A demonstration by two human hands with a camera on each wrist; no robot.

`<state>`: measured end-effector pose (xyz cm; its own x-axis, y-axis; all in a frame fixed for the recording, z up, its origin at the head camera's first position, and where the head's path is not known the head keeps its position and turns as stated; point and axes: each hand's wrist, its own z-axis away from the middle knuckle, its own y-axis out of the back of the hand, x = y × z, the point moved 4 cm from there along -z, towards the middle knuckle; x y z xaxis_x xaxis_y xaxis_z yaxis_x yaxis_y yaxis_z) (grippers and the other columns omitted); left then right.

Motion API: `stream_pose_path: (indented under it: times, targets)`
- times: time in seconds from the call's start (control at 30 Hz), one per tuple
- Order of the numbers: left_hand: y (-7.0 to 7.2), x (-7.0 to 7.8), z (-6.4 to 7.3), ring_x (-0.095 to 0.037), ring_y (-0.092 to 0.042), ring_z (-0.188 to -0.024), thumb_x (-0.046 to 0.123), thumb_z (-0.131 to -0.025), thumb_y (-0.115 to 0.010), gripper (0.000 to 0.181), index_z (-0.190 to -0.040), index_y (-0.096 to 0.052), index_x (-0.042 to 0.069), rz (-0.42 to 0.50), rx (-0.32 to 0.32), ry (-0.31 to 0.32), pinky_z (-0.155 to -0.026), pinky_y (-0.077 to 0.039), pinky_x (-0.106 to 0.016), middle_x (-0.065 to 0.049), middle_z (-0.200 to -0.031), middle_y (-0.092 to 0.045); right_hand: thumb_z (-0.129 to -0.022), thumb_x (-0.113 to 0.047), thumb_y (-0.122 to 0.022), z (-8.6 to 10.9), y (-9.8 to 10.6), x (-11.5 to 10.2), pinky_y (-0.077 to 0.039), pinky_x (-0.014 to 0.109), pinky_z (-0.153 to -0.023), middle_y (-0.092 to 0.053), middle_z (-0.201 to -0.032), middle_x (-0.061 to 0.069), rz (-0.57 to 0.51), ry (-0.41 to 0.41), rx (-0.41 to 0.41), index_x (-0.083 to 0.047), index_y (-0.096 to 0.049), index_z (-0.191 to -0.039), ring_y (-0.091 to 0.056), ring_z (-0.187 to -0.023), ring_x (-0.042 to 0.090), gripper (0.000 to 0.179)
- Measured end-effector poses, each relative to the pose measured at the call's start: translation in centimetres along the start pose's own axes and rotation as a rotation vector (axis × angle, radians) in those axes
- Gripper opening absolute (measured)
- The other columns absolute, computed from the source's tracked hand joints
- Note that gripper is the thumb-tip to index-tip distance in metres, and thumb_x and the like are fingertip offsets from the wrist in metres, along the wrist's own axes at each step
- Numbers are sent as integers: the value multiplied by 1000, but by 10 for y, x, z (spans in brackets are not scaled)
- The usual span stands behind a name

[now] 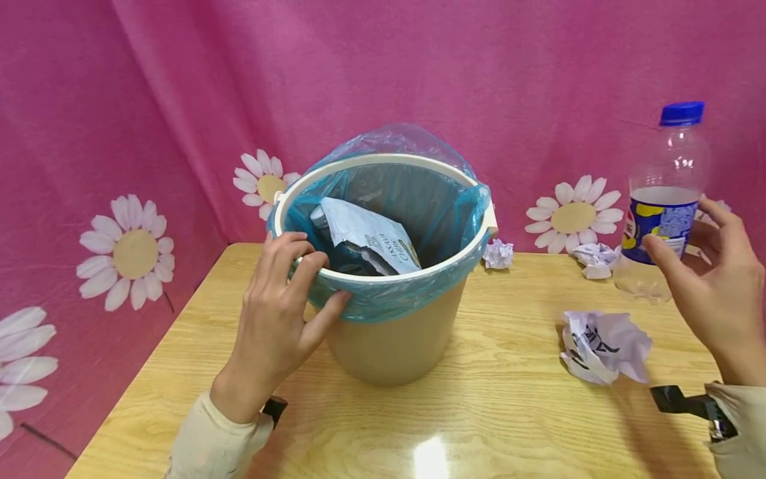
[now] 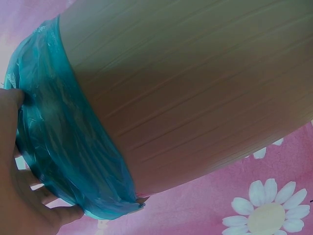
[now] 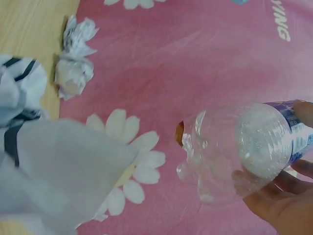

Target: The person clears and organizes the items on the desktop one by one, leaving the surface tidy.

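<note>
A beige bin (image 1: 389, 352) lined with a blue plastic bag (image 1: 383, 299) stands on the table. My left hand (image 1: 275, 313) grips its near-left rim, fingers over the edge and thumb outside on the bag, as the left wrist view also shows. Inside the bin lies a torn pale-blue chips packet (image 1: 377, 233), beside a partly hidden whitish item. My right hand (image 1: 718, 279) holds a clear plastic bottle (image 1: 664, 213) upright above the table, fingers and thumb around its blue label. The bottle has a blue cap. In the right wrist view, its knobbly base (image 3: 195, 156) shows.
A large crumpled paper (image 1: 604, 346) with black marks lies below the bottle. Smaller paper balls (image 1: 498, 254) lie along the table's back edge, one (image 1: 595, 258) just left of the bottle. A pink curtain (image 1: 383, 66) with daisies hangs behind and at the left.
</note>
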<state>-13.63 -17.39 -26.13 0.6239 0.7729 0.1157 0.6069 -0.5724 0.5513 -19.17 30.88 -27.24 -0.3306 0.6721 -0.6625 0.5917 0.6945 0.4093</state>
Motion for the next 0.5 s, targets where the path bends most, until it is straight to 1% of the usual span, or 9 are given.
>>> stream_pose_path:
  times: [0.03, 0.1, 0.13, 0.23, 0.33, 0.5]
  targets:
    - [0, 0, 0, -35, -47, -126, 54, -99, -46, 54, -112, -60, 3, 2, 2, -2, -106, -43, -54, -19, -118, -55, -91, -7, -71, 1, 0, -3, -44, 8, -92, -56, -121, -11, -14, -2, 1, -25, -40, -149, -54, -104, -1, 69]
    - [0, 0, 0, -36, -46, -126, 54, -99, -47, 54, -112, -60, 3, 2, 1, -6, -108, -41, -54, -19, -118, -55, -92, -7, -68, 3, 1, -8, -43, 13, -100, -53, -124, -9, -32, -14, -6, -25, -35, -151, -53, -108, 2, 70]
    - [0, -1, 0, -35, -46, -127, 55, -99, -46, 54, -112, -60, 3, 1, 0, -6, -108, -40, -54, -19, -118, -55, -93, -7, -67, 3, 0, -10, -42, 14, -101, -52, -125, -9, -42, -18, -8, -25, -33, -151, -52, -110, 4, 70]
    - [0, -1, 0, -35, -46, -127, 55, -99, -45, 55, -112, -59, 3, -6, -4, -3, -108, -41, -54, -19, -118, -55, -93, -6, -66, 3, 0, -15, -42, 17, -103, -51, -128, -7, -92, -19, -3, -23, -32, -151, -53, -113, 7, 69]
    - [0, -1, 0, -35, -46, -126, 55, -100, -44, 55, -112, -60, 4, -9, -7, -3, -107, -42, -53, -18, -118, -55, -93, -4, -63, 2, 2, -18, -44, 16, -100, -52, -131, -5, -144, -9, 10, -21, -33, -151, -56, -116, 11, 67]
    - [0, -1, 0, -35, -46, -126, 55, -100, -44, 55, -112, -60, 4, -7, -8, -2, -104, -44, -53, -18, -118, -55, -91, 9, -60, 1, 2, -18, -48, 16, -94, -48, -140, 8, -531, -28, -7, -15, -39, -149, -54, -126, 20, 66]
